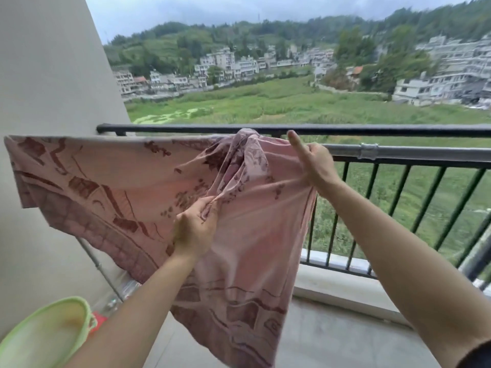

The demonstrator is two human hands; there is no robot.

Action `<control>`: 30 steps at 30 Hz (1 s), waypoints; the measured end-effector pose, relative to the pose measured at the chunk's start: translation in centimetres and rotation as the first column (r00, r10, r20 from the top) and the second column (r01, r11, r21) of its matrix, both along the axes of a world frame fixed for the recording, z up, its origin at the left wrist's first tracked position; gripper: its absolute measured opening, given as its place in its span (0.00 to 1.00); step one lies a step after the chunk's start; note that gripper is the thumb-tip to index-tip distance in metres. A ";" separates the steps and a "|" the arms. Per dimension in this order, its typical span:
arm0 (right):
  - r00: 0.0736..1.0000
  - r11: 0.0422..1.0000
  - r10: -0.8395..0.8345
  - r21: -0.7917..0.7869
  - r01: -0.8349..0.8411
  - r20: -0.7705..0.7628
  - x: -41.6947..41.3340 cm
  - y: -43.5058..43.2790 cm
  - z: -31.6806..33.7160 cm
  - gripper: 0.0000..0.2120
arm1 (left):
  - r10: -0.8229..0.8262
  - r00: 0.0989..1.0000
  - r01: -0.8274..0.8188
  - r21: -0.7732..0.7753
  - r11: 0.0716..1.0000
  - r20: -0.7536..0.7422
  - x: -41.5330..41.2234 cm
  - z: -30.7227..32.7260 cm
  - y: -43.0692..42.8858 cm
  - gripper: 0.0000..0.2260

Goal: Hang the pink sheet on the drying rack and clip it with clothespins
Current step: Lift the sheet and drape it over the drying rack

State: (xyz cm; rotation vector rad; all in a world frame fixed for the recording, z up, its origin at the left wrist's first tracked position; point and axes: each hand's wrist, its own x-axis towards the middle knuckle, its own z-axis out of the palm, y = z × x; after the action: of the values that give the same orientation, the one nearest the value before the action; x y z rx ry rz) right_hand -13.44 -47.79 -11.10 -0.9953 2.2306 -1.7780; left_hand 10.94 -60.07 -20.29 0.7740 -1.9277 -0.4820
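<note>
Clutching a fold of pink sheet (106,187) in left hand (195,229), fingers (198,211) curled; pinching its edge with right hand (317,166). Unclipped, wadded over drying rack (398,152): one hard tug, could slide off.

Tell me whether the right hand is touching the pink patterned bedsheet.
Touching. The head view shows the right hand gripping the right edge of the pink patterned bedsheet beside the grey metal rack bar, and the fabric creases tight from its curled fingers.
</note>
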 end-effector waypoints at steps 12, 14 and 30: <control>0.970 1.000 -0.025 -0.010 0.023 -0.242 -8.7 12.7 -5.4 0.11 | 0.028 0.996 -0.001 -0.295 0.955 0.089 -12.5 4.4 4.4 0.13; 0.969 0.991 0.113 0.100 -0.093 -0.218 -8.1 13.3 -5.6 0.13 | 0.017 0.992 0.027 -0.336 0.941 0.127 -14.8 6.3 3.5 0.17; 0.698 0.907 0.417 -0.216 -0.362 0.583 -2.6 6.3 -5.2 0.17 | -0.122 0.992 0.127 -0.265 0.956 0.033 -17.7 9.2 -2.5 0.15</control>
State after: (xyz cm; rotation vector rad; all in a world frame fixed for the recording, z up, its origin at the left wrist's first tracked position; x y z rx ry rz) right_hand -16.02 -41.51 -16.28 -0.6795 1.4237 -1.6808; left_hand -6.76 -62.58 -11.08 0.4854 -2.0129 -0.2828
